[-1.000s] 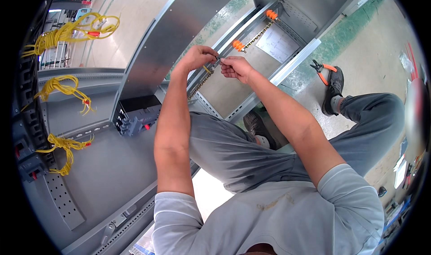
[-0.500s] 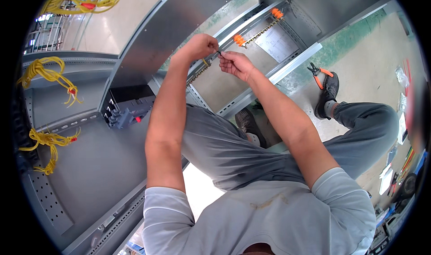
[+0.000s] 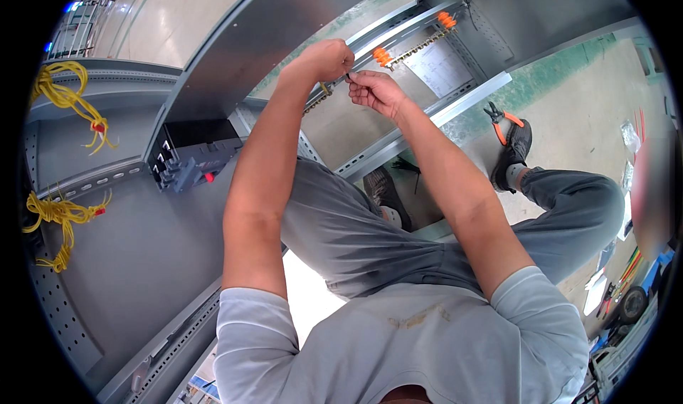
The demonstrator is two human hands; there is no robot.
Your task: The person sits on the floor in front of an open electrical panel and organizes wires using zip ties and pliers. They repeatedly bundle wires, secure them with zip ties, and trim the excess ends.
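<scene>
Meanwhile, hands: right hand (image 3: 377, 93) pinches a small dark piece (image 3: 348, 78); left hand (image 3: 329, 60) curls beside it, its grip unclear.
Piece's place: between both hands' fingertips.
Metal frame (image 3: 473, 99), beneath hands: a slipped pinch could drop the piece through its opening.

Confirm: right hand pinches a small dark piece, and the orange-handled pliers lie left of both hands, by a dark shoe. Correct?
Wrong side: the head view shows the orange-handled pliers right of both the left hand and right hand. The small dark piece and dark shoe are as stated.
</scene>
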